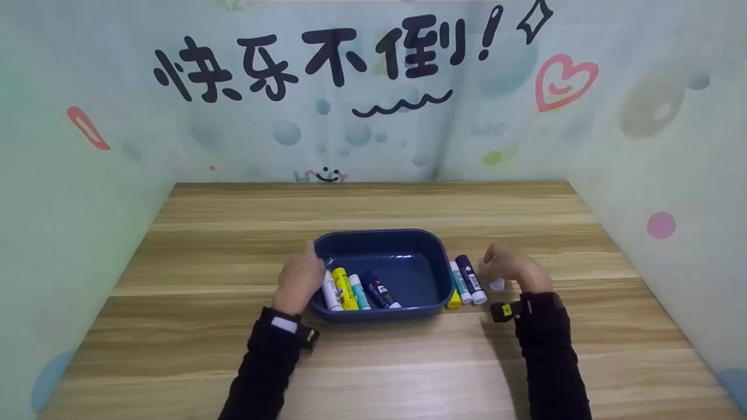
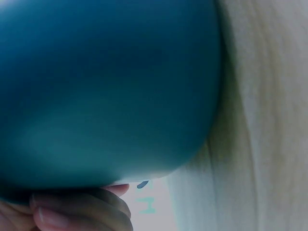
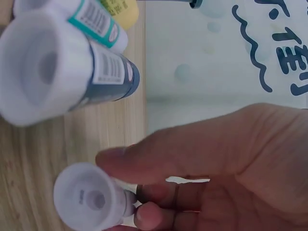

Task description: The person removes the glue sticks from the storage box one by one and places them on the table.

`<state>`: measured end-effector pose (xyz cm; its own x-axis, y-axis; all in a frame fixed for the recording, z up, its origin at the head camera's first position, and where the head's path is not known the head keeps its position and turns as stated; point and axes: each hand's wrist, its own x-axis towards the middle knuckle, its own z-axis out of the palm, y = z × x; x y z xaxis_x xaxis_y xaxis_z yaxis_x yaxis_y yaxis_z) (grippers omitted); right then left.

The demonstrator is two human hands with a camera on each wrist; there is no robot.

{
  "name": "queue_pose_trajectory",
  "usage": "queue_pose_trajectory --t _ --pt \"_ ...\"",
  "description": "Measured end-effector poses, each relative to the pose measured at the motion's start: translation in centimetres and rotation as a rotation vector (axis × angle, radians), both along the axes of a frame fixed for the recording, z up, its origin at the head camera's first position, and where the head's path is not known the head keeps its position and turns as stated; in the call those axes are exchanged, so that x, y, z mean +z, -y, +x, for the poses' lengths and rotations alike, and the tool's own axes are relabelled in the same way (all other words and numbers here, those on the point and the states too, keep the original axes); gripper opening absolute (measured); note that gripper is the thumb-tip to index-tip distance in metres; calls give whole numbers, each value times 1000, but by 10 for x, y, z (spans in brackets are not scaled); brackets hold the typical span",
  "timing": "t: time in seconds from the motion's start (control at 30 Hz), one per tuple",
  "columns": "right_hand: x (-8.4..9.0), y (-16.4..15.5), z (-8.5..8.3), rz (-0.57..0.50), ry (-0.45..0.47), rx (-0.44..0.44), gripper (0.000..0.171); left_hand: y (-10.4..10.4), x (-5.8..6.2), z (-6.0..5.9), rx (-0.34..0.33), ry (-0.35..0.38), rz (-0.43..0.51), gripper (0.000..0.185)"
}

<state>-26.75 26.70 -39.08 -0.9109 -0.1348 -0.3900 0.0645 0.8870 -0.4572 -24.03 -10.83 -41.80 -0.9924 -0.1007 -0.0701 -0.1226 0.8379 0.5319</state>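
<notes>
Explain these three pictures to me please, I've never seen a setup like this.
No robot here: a person works with two bare hands. The wide picture comes from a camera on the head; the other two, from one on each wrist. On the wooden table stands a blue tray with four tubes inside; three more tubes lie just to its right. The left hand holds the tray's left rim. The right hand pinches what looks like another white-ended tube, clearest in the right-wrist picture.

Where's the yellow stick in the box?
In the head view, the yellow stick is in the box's left half, between its white stick and teal stick.
</notes>
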Motion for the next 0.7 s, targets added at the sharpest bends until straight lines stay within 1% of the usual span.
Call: queue_pose_trajectory --t 0.13,0.23,0.3,0.53,0.63,0.7 --pt "0 1 0 15 -20 50 45 0 0 -1 4 7 2 41" --pt "0 2 0 25 -44 91 40 0 0 -1 8 17 7 42" --pt "0 2 1 26 -59 103 39 0 0 -1 12 24 11 42" --pt "5 3 1 -1 -103 93 41 0 0 -1 5 7 18 42" --pt "6 4 -1 -18 -150 90 38 0 0 0 -1 -12 11 40" --pt "6 5 -2 -50 -187 70 35 0 0 1 -1 -21 7 39"
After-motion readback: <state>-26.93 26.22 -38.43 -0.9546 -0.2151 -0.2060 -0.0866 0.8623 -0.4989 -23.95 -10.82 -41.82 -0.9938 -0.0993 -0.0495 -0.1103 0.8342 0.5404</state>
